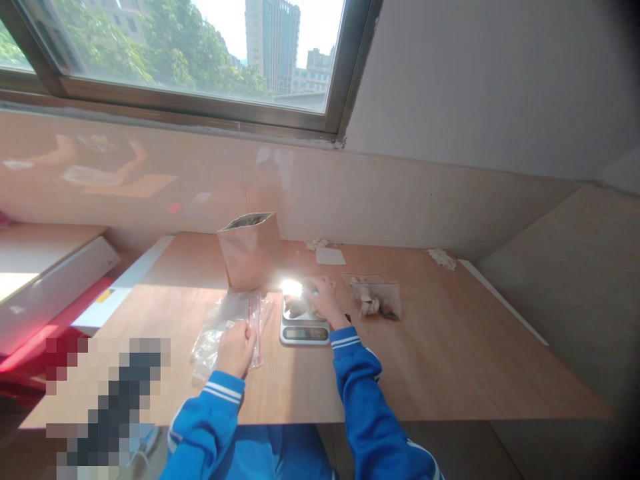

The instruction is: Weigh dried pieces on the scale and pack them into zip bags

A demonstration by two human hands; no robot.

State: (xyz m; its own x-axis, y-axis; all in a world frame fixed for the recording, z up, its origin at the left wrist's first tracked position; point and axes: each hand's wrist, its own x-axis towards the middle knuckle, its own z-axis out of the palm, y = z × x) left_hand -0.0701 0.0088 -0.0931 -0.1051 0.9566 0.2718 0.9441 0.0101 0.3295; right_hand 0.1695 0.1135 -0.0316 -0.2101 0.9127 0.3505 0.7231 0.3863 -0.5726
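Observation:
My left hand (236,348) is closed, with its fingers curled, and rests on a stack of clear zip bags (207,347) with red seals. What it holds, if anything, is hidden. My right hand (325,300) reaches over the shiny plate of a small kitchen scale (305,335), its fingers bent above the right side. Bright glare washes out the fingertips there, and I cannot see whether something is between them. A dark shape shows on the plate, perhaps a reflection. To the right of that hand lies a clear zip bag (393,300) with pale and brown pieces inside.
Behind the zip bags stands an open brown paper bag (253,253). A white paper slip (331,257) and crumpled tissue (317,244) lie by the wall, with more crumpled white material (442,259) at the back right. The wooden table (450,373) ends close to my body.

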